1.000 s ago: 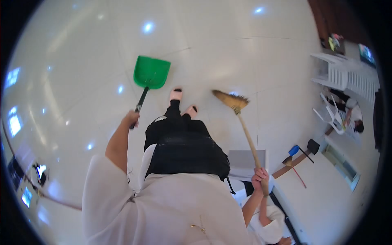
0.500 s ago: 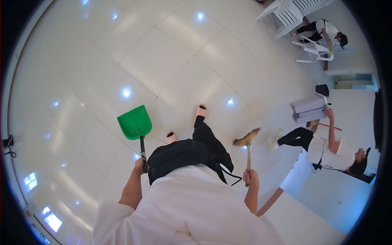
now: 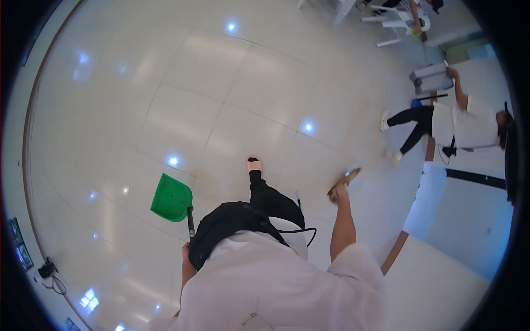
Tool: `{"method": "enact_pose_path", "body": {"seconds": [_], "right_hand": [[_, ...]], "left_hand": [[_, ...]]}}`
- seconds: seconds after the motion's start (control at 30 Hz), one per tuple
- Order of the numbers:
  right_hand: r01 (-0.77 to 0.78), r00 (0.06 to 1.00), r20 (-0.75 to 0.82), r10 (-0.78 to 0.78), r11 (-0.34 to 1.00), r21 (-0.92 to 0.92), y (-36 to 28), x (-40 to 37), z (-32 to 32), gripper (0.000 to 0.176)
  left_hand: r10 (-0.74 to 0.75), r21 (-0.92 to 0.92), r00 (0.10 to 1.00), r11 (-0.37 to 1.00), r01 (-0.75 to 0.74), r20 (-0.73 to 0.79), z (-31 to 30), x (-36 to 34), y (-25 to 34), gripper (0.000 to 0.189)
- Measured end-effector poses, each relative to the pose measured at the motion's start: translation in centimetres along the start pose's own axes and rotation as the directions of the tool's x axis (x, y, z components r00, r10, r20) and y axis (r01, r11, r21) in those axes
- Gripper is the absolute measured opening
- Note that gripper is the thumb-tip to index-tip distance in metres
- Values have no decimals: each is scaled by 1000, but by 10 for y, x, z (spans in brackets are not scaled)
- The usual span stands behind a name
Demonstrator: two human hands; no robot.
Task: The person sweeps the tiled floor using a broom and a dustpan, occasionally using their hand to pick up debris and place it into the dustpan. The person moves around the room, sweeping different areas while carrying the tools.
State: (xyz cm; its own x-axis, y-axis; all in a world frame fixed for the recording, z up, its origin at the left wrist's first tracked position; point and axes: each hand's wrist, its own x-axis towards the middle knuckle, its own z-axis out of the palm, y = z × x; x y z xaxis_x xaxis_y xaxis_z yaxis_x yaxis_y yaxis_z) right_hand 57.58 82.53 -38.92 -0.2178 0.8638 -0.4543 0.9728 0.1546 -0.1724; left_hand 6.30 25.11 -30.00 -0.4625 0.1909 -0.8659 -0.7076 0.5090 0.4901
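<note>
A green dustpan [image 3: 172,197] with a dark handle is held out to the left of my body, its pan over the tiled floor. My left hand [image 3: 186,255] is closed round the handle, partly hidden behind my black clothing. On the other side, my right hand [image 3: 341,194] is stretched forward and closed on a broom. The straw-coloured broom head [image 3: 350,176] shows just beyond the fingers, a little blurred; its handle is mostly hidden by the hand and forearm.
A person in a white top [image 3: 464,124] walks at the right, carrying a grey bin-like container [image 3: 432,79]. Farther back, another person's arm reaches to a white plastic chair [image 3: 398,25]. Glossy tiled floor [image 3: 182,121] stretches ahead. A wall-mounted screen [image 3: 21,243] is at the left.
My right hand has reached forward with the broom, which has turned. The dustpan has shifted slightly left and nearer. My view has turned, and the person with the container has moved.
</note>
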Motion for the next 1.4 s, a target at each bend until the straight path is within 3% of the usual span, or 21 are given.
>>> {"method": "enact_pose_path", "body": {"seconds": [0.03,0.1,0.17,0.2,0.23,0.27,0.37,0.47,0.6,0.67,0.77,0.83,0.97,1.0,1.03,1.07,1.13,1.2,1.27,1.33,1.4], "right_hand": [[180,981,23,-191,873,-453,-10,35,6,8],[294,956,168,-242,790,-537,-79,81,-17,8],[118,981,181,-73,960,-255,-131,122,-64,8],[354,932,245,-265,811,-467,-144,165,-45,4],[-216,954,228,195,974,69,-206,169,-69,11],[-556,772,161,614,531,639,-281,167,-101,18],[-449,848,53,528,660,602,-304,174,-103,23],[-350,922,43,384,782,515,-368,160,-115,26],[-277,960,109,256,919,279,-400,175,-109,39],[-110,978,-146,150,963,248,-412,143,-87,24],[-55,997,-34,66,965,255,-431,117,-91,25],[-206,925,372,-77,721,661,-450,101,-133,26],[-279,915,392,-98,546,790,-444,65,-216,27],[-302,922,382,-70,486,820,-431,52,-236,28],[-352,907,411,-92,368,860,-409,40,-254,29],[-398,892,436,-121,247,883,-391,31,-264,30],[-460,885,449,-125,-89,883,-347,-2,-288,35],[-442,890,390,235,236,866,-311,-40,-294,34],[-552,822,303,483,543,633,-282,-64,-280,32],[-398,877,-242,415,910,119,-192,-74,-211,38],[-417,804,-401,440,897,147,-153,-77,-195,41]], "left_hand": [[24,16,1000,1000,-24,0,0,3,2,16],[61,52,998,997,-61,8,8,-1,7,17],[74,72,996,994,-77,40,37,15,8,18],[84,85,995,992,-88,53,40,22,9,18],[102,99,993,989,-108,66,43,24,7,19],[122,116,990,985,-130,74,39,31,7,19],[170,180,982,967,-183,87,41,6,-23,20],[-13,-123,991,992,29,132,37,-5,16,18],[-8,-15,991,1000,10,132,55,27,59,17],[-3,5,990,1000,2,142,65,42,76,16],[-11,40,987,999,5,163,77,72,119,16],[-14,52,986,999,6,167,85,92,152,15],[-83,82,982,994,70,169,126,109,238,16],[-263,-186,916,926,328,303,133,116,249,16],[-383,-387,795,720,576,471,139,120,259,16],[-350,-372,727,681,631,591,142,132,269,17],[-326,-368,742,709,602,585,153,143,275,16],[-315,-402,798,732,549,514,173,140,292,17],[-315,-385,803,751,537,505,195,133,313,17],[-316,-368,810,768,524,494,212,121,332,18],[-245,-273,807,855,442,538,224,96,343,18]]}}
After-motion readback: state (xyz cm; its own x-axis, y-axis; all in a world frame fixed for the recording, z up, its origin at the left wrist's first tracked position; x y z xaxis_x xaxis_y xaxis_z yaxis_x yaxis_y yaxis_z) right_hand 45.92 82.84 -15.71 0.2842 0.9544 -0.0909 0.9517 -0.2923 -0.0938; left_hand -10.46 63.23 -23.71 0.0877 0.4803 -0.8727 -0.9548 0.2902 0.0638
